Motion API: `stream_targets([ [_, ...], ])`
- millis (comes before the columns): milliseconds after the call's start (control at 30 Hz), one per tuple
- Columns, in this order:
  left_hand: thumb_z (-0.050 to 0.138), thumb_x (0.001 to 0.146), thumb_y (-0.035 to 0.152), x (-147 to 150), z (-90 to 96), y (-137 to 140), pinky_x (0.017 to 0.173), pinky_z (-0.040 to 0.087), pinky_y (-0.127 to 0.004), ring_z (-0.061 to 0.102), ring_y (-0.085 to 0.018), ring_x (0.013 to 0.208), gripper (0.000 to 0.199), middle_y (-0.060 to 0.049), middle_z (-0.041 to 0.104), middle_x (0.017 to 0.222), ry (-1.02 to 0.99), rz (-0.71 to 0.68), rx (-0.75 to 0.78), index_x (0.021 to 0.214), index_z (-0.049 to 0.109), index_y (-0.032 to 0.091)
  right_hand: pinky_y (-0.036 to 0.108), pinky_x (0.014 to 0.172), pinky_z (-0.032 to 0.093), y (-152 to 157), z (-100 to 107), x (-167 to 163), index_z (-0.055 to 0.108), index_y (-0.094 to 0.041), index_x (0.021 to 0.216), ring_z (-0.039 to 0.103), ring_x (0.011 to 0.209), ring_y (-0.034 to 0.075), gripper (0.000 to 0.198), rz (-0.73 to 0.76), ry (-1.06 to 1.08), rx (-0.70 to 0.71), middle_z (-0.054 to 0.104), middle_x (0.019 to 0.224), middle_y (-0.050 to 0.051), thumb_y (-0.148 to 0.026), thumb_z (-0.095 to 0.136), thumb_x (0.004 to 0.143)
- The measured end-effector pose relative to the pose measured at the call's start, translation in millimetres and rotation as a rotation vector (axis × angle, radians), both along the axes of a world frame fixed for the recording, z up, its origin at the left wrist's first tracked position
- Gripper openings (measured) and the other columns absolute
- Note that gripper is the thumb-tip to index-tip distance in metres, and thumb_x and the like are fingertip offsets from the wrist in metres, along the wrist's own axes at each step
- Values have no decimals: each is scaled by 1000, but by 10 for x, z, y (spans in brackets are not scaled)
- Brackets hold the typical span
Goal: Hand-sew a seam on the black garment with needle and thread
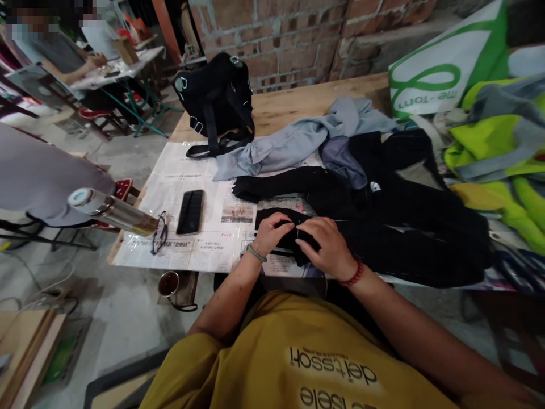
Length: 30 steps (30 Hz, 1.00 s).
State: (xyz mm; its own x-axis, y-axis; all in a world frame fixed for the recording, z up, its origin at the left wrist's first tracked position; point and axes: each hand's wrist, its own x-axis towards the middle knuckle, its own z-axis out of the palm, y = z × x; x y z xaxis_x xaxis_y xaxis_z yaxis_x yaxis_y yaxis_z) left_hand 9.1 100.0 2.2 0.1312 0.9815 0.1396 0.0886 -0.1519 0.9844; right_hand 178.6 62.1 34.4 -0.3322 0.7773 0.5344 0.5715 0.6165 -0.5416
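A black garment (409, 227) with a small white logo spreads over the newspaper-covered table, one narrow part of it reaching my hands. My left hand (272, 232), with a green bead bracelet at its wrist, pinches the black cloth between thumb and fingers. Close against its fingertips, my right hand (328, 245) is closed in a pinch at the same cloth, a red bracelet on its wrist. A tiny pale line shows between the fingertips; whether it is a needle or thread I cannot tell. Behind the garment lies a grey piece of clothing (289, 146).
On the left are a phone (190, 212), glasses (159, 234) and a tilted-looking bottle (113, 210). A black bag (217, 96) stands at the back. Scissors (517, 267), yellow-green clothing (498, 142) and a white-green bag (443, 68) are right. People sit at the left.
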Motion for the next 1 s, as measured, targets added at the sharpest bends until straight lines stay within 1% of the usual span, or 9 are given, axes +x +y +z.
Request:
stream_targets([
  [133, 62, 71, 23, -15, 10, -9, 74, 42, -24, 54, -12, 74, 10, 1, 60, 74, -34, -38, -54, 74, 64, 14, 46, 86, 43, 56, -103, -56, 55, -21, 115, 54, 101, 27, 37, 56, -138, 23, 60, 108, 12, -31, 61, 79],
  [233, 64, 69, 26, -22, 9, -13, 70, 41, -24, 52, -11, 70, 13, 1, 61, 71, -138, -27, -144, 75, 64, 14, 46, 88, 43, 85, -173, -50, 56, -23, 115, 54, 104, 27, 36, 82, -146, 18, 60, 112, 11, -31, 60, 80],
  [333, 68, 66, 28, -12, 15, -20, 66, 40, -22, 50, -10, 66, 16, 2, 60, 69, -214, -53, -211, 73, 64, 14, 41, 84, 46, 76, -197, -37, 62, -25, 104, 59, 97, 23, 21, 13, -40, 25, 65, 104, 9, -26, 54, 85],
  [433, 70, 65, 31, -3, 25, -29, 63, 39, -22, 48, -9, 64, 20, 2, 58, 67, -230, -84, -256, 73, 64, 14, 36, 81, 48, 65, -169, -39, 66, -25, 94, 62, 89, 20, 15, -38, 102, -13, 68, 95, 6, -25, 53, 86],
  [567, 74, 63, 32, -12, 25, -26, 67, 39, -23, 50, -10, 70, 23, 1, 58, 72, -226, -115, -213, 72, 64, 13, 32, 75, 50, 84, -109, -52, 67, -24, 85, 64, 82, 17, 15, -117, 259, -143, 68, 87, 4, -28, 53, 86],
  [633, 75, 61, 30, -19, 20, -22, 70, 39, -23, 51, -11, 73, 23, 1, 59, 75, -222, -130, -171, 72, 64, 13, 30, 72, 50, 109, -102, -50, 67, -23, 81, 64, 78, 16, 14, -159, 283, -163, 68, 83, 3, -29, 54, 85],
  [800, 73, 65, 29, -24, 6, -25, 77, 39, -25, 52, -12, 78, 20, 0, 60, 79, -173, -182, -88, 73, 65, 14, 30, 70, 48, 153, -152, -24, 64, -22, 78, 63, 74, 16, 10, -122, 175, -33, 68, 78, 2, -24, 57, 84],
  [900, 70, 68, 29, -19, 2, -21, 76, 39, -25, 52, -12, 77, 18, 0, 59, 78, -119, -169, -67, 74, 64, 14, 32, 71, 46, 148, -146, -6, 62, -22, 78, 63, 73, 15, 8, -108, 111, 79, 68, 76, 1, -20, 56, 84],
  [1000, 68, 69, 28, -11, -3, -4, 74, 39, -24, 51, -12, 74, 15, 0, 58, 75, -52, -135, -61, 72, 63, 14, 34, 74, 45, 133, -79, 3, 59, -22, 79, 64, 73, 16, 7, -98, 89, 167, 68, 75, 0, -18, 56, 84],
])
